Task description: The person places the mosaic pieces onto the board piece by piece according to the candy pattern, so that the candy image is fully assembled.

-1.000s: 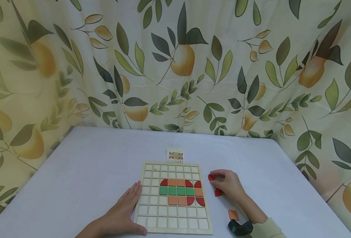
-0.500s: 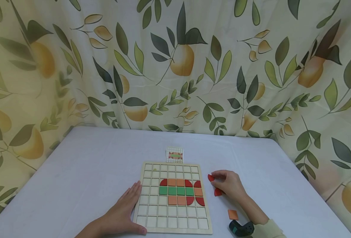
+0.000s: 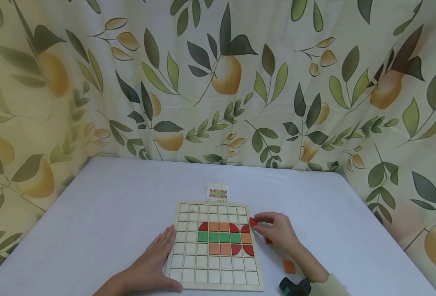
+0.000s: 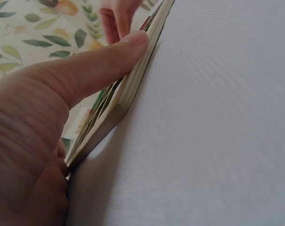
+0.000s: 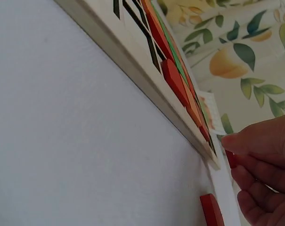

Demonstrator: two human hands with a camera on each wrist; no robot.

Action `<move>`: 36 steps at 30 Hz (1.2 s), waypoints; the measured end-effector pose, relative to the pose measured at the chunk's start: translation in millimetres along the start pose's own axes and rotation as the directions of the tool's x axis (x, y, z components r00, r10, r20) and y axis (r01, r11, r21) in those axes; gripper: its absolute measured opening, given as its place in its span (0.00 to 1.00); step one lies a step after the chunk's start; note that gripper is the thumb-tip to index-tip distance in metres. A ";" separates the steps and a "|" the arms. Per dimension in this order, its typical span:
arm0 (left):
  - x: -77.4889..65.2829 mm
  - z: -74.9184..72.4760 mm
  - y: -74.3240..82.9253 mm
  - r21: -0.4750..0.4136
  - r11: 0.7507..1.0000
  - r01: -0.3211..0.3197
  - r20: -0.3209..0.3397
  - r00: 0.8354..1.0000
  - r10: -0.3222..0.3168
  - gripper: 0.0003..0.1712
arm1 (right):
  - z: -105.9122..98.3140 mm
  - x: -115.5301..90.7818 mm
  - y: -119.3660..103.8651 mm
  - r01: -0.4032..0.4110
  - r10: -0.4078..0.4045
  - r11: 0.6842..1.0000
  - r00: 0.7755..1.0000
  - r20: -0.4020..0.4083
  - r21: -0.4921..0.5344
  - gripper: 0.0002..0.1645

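Note:
A wooden grid board [image 3: 195,274] lies on the white table, with green, orange and red tiles set in its middle rows. My left hand [image 3: 153,259] rests along the board's left side, fingers straight, thumb over the near left corner; the left wrist view shows that thumb [image 4: 104,61] on the frame. Between thumb and fingers my right hand [image 3: 278,231] pinches a red rounded tile [image 3: 253,221], just off the board's right edge. Another red tile [image 5: 211,210] lies on the table below that hand, partly covered by it in the head view.
A small pattern card [image 3: 217,193] lies against the board's far edge. To the right of the board are an orange square tile [image 3: 289,267] and a black wrist device [image 3: 295,286] at the right sleeve. A leaf-print curtain [image 3: 218,82] hangs behind the table.
My right hand has moved left with the red tile, from the table beside the board to the board's right edge. My left hand and the board have stayed in place.

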State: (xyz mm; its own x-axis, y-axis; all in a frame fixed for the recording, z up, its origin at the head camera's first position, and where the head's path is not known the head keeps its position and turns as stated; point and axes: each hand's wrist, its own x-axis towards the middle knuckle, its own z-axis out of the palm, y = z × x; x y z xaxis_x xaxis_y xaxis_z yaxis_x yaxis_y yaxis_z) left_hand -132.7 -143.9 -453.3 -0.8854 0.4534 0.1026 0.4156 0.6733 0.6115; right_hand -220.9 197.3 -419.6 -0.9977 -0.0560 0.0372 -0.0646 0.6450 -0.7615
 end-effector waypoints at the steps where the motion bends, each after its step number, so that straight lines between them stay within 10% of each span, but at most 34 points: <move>1: 0.0 0.0 -0.2 0.000 1.000 0.000 0.001 1.000 0.000 0.75 | 1.6 -0.7 -1.6 0.005 -0.005 1.000 1.000 0.000 0.000 0.16; 16: 0.0 -0.4 0.1 -0.005 1.000 -0.002 0.004 1.000 0.002 0.75 | 26.4 -8.7 -27.9 0.163 -0.162 0.987 0.980 0.115 -0.007 0.15; 36: -0.1 -1.9 2.1 -0.024 1.000 0.013 0.006 1.000 -0.013 0.75 | 51.6 -24.5 -52.7 0.440 -0.457 0.889 0.849 0.263 0.124 0.12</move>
State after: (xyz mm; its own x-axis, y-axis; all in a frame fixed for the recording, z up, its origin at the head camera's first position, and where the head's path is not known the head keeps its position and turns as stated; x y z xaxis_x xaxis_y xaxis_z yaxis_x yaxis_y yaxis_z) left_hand -132.2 -143.6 -450.5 -0.8894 0.4481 0.0899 0.3988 0.6649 0.6316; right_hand -192.0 125.3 -413.7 -0.8130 -0.5432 0.2094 -0.4944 0.4543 -0.7410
